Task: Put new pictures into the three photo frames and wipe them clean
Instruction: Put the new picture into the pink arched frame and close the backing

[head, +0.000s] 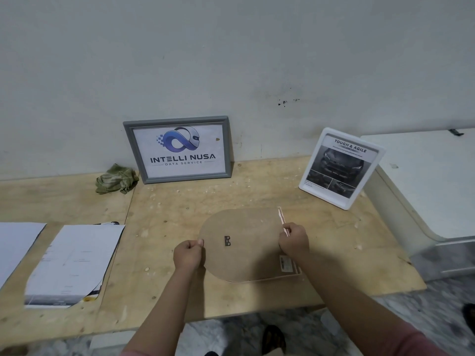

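Left hand (187, 256) pinches the left edge of the oval brown fibreboard backing (241, 242); right hand (294, 238) has a closed grip on its right edge, likely to seat it squarely. It sits over the third frame (289, 274), face-down on the plywood tabletop (167, 209). Grey-framed logo picture (177, 149) and white-framed car picture (341, 168) lean on the wall, apparently done.

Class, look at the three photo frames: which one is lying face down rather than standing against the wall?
The wooden frame with the oval backing board, held at its edges by both hands; the grey frame and white frame stand upright showing their pictures.
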